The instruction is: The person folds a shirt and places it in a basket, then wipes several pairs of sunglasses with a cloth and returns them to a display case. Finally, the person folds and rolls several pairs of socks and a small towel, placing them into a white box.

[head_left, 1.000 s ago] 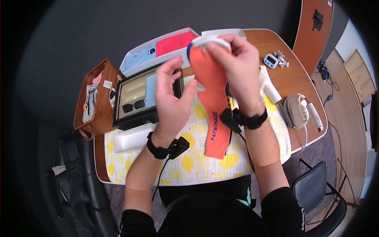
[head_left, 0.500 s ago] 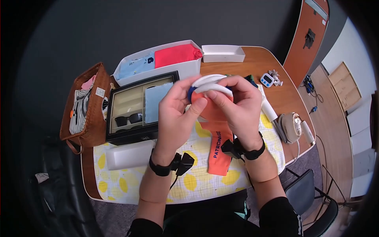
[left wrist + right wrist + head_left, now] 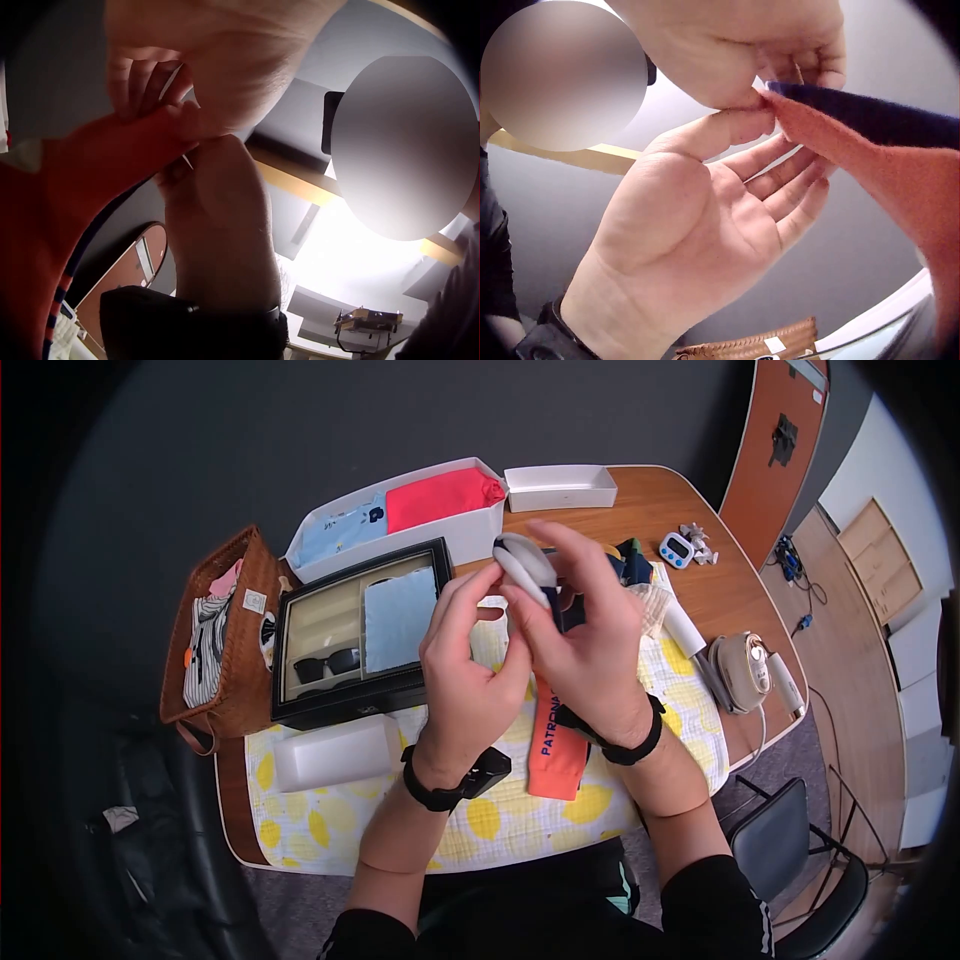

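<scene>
An orange sock (image 3: 557, 760) with a white end and navy trim hangs between my two hands, its lettered part over the cloth. My left hand (image 3: 470, 675) has its thumb and fingertips at the sock's upper edge and pinches it. With thumb and fingers, my right hand (image 3: 592, 640) grips the white end from the other side. In the left wrist view, the orange sock (image 3: 97, 161) runs down from the joined fingers. The right wrist view shows its navy and orange fabric (image 3: 855, 139) stretching away from the fingertips.
A yellow-patterned cloth (image 3: 490, 840) covers the front of the table. A sunglasses case (image 3: 290, 710), a wicker basket (image 3: 240, 660) and white boxes (image 3: 340, 755) stand left and behind. A timer (image 3: 676, 550) and a beige corded appliance (image 3: 742, 670) are at the right.
My left hand has come from apart to the sock's white end, beside the right. The white end has turned, showing its grey-white inside, and the orange upper part has tipped out of sight.
</scene>
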Tool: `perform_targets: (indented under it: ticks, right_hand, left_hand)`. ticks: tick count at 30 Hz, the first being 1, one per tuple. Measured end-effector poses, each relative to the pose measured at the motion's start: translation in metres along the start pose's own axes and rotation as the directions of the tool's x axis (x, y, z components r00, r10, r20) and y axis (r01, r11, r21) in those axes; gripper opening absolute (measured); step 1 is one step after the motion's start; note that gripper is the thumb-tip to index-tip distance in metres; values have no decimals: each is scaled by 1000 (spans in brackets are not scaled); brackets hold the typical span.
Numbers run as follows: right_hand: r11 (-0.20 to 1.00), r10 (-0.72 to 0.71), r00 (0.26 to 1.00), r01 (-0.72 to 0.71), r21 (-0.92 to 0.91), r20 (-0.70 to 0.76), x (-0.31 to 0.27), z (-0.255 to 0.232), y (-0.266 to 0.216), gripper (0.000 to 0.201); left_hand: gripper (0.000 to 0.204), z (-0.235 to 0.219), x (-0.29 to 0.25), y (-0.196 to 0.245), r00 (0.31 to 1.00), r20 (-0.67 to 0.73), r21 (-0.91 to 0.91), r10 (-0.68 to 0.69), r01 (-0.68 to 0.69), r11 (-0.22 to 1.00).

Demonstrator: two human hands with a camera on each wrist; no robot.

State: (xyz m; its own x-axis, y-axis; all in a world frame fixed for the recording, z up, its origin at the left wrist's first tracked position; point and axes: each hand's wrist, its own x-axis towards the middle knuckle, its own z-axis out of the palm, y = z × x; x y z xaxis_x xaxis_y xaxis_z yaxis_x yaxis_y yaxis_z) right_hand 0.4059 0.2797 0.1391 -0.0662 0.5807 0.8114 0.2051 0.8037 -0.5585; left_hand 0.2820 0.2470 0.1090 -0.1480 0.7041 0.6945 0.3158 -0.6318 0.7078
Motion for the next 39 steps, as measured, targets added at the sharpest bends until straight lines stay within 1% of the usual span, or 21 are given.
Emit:
perform_targets:
  ticks: [2, 3, 4, 6, 7, 10, 11, 12, 14, 17, 20, 22, 24, 26, 27, 29, 31, 33, 36, 37, 39]
  right_hand:
    - [999, -41, 997, 43, -21, 60, -1, -1, -4, 52]
    - [1000, -7, 982, 10, -16, 189, -1, -8, -8, 61]
    - [1000, -6, 982, 9, -13, 188, 1, -10, -11, 61]
    - [986, -170, 947, 165, 40, 273, 4, -13, -14, 73]
    - [983, -184, 934, 176, 53, 305, 2, -11, -11, 84]
    - [971, -240, 895, 223, 89, 377, 5, -14, -13, 85]
    - [983, -180, 895, 148, 109, 408, 5, -16, -15, 83]
    - [983, -182, 894, 149, 111, 409, 5, -15, -14, 83]
    - [985, -169, 895, 136, 109, 413, 5, -13, -12, 76]
    - [985, -166, 910, 133, 112, 379, 6, -10, -13, 65]
    - [996, -64, 957, 42, 84, 282, 0, -4, -9, 62]
    - [998, -48, 962, 35, 54, 270, 3, -7, -11, 61]
    - [997, -53, 977, 40, 69, 209, 6, -7, -11, 58]
    - [998, -31, 966, 17, 54, 256, 8, -11, -14, 56]
    - [998, -58, 964, 55, 16, 258, 7, -11, -12, 53]
    - [995, -85, 962, 95, -23, 260, 4, -12, -8, 50]
    - [997, 36, 974, -19, -77, 222, 1, -12, -6, 33]
    - [994, 48, 982, -28, -110, 182, 1, -11, -2, 28]
    - [986, 63, 988, -40, -163, 143, 2, -13, -1, 23]
    - [986, 132, 982, -117, -118, 132, 0, -15, -2, 21]
    - [969, 246, 959, -243, -37, 140, 3, -21, -12, 16]
  left_hand:
    - [53, 2, -1, -2, 999, -17, -31, 41, -42, 999]
    - [59, 1, -5, -3, 999, 7, -124, -50, 50, 991]
    - [58, 0, -2, 10, 994, 31, -230, -109, 113, 967]
    - [51, 2, 0, 15, 982, -44, -375, -183, 154, 914]
    - [51, 0, 1, 14, 982, -45, -374, -185, 155, 914]
    - [41, -15, 5, 7, 954, -98, -434, -285, 217, 874]
    - [37, -19, 5, 6, 944, -74, -474, -322, 250, 844]
    - [34, -21, 5, 5, 933, -50, -512, -357, 283, 811]
    - [31, -21, 6, 4, 929, -65, -526, -364, 278, 804]
    - [36, -22, 5, 2, 931, 14, -557, -365, 310, 770]
    - [49, -21, 5, 5, 948, 93, -547, -303, 303, 780]
    - [63, -13, 7, 12, 973, 141, -562, -180, 228, 795]
    - [71, -14, 4, 13, 963, 195, -480, -187, 260, 838]
    - [74, -13, 1, 9, 965, 221, -83, -140, 162, 983]
    - [76, -13, 0, 11, 967, 226, 13, -120, 120, 993]
    - [76, -14, -2, 13, 958, 238, 26, -162, 161, 987]
    - [76, -13, 0, 13, 948, 246, 37, -202, 199, 979]
    - [76, -10, 2, 9, 979, 204, 43, -26, 17, 999]
    - [77, -4, -2, 5, 978, 208, -37, 20, -13, 999]
    - [73, -3, -2, 9, 982, 189, -138, -9, 36, 990]
    - [70, -10, 2, 8, 989, 146, -151, 14, 8, 989]
